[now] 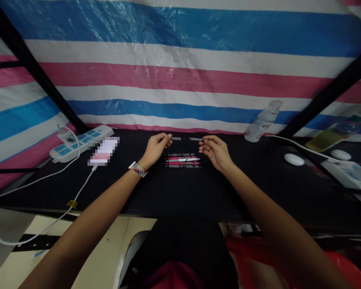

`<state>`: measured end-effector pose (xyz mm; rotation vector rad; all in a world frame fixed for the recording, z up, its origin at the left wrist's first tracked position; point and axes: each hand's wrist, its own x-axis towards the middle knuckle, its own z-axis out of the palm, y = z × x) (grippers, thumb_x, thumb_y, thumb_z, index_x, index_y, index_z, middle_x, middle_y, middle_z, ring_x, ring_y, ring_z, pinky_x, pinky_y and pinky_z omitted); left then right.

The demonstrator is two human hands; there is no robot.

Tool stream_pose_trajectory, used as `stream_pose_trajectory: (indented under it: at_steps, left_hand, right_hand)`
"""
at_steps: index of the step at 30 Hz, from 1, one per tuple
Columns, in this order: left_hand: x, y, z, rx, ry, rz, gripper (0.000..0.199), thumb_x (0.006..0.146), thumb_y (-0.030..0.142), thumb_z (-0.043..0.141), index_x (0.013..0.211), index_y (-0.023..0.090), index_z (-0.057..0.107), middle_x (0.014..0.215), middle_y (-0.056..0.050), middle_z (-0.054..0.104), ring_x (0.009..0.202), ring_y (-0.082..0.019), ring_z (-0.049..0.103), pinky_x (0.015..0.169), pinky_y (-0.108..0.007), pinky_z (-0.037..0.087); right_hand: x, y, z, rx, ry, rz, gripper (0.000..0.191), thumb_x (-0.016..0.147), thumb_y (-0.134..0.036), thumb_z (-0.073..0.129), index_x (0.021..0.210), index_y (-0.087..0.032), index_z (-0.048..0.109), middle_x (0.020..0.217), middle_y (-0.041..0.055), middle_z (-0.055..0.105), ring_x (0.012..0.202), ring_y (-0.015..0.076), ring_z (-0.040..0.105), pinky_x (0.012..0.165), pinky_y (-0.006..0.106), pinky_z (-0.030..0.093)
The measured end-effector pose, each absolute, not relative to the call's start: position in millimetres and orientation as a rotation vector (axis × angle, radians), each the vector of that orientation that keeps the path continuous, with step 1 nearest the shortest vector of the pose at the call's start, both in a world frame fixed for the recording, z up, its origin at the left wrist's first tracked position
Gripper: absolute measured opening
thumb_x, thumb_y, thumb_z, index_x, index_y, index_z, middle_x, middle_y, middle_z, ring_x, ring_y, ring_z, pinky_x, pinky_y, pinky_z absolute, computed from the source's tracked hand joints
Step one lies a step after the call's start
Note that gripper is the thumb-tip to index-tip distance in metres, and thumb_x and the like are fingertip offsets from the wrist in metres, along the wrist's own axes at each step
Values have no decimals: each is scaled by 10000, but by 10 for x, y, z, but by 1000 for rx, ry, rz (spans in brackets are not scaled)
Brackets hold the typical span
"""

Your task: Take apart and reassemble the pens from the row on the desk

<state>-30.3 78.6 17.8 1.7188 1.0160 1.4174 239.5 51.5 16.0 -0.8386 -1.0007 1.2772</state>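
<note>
A slim pen [177, 139] with a greyish left part and a paler right part spans the space between my two hands, above the table. Its middle is dark, so whether it is one piece or two I cannot tell. My left hand [157, 147], with a woven bracelet at the wrist, pinches the left end between thumb and finger. At the right end, the fingertips of my right hand [215, 152] are closed on it. Just nearer to me, several pens [183, 159] with red, white and dark barrels lie side by side, roughly parallel, on the black table [183, 192].
On the left lie a white power strip [81, 142], a blurred-out phone [104, 151] and a white cable [84, 184]. A clear bottle [263, 122] stands back right, near a white mouse-like object [294, 159]. Striped sheeting [180, 76] hangs behind the table.
</note>
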Motion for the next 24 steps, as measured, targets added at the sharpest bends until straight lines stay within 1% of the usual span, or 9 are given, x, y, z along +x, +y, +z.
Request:
stream_pose_trajectory:
  at_steps: [4, 7, 12, 18, 24]
  left_hand:
    - [-323, 836, 177, 1634, 1006, 1477, 215, 914, 392, 804, 931, 178, 789, 846, -65, 775, 777, -165, 721, 662, -254, 556]
    - [-332, 866, 169, 1592, 1009, 1496, 225, 875, 354, 815, 1005, 171, 806, 884, -72, 795, 828, -187, 755, 675, -262, 579]
    - [-353, 887, 159, 1598, 1017, 1518, 244, 874, 352, 790, 1029, 163, 804, 902, -80, 793, 842, -191, 767, 686, -279, 606]
    - [-372, 897, 163, 1587, 1016, 1533, 211, 884, 320, 785, 1034, 172, 802, 909, -78, 798, 847, -193, 769, 684, -281, 610]
    - [-368, 871, 183, 1559, 1004, 1547, 192, 898, 362, 794, 941, 175, 785, 877, -71, 776, 801, -177, 744, 659, -272, 592]
  right_hand:
    - [2423, 511, 202, -836, -964, 1234, 158, 830, -249, 856, 945, -230, 748, 827, 28, 787, 688, 145, 724, 726, 307, 648]
    - [2437, 512, 220, -829, -945, 1222, 144, 822, -233, 839, 940, -231, 756, 829, 26, 780, 710, 147, 726, 727, 303, 642]
    - [2461, 538, 202, -833, -925, 1208, 124, 821, -217, 795, 936, -229, 749, 828, 31, 771, 724, 153, 723, 725, 307, 635]
    - [2480, 564, 186, -819, -897, 1192, 126, 807, -195, 783, 916, -236, 735, 805, 30, 759, 716, 153, 708, 711, 302, 626]
    - [2477, 568, 179, -839, -875, 1171, 111, 801, -213, 778, 904, -229, 740, 779, 29, 739, 688, 150, 689, 676, 295, 614]
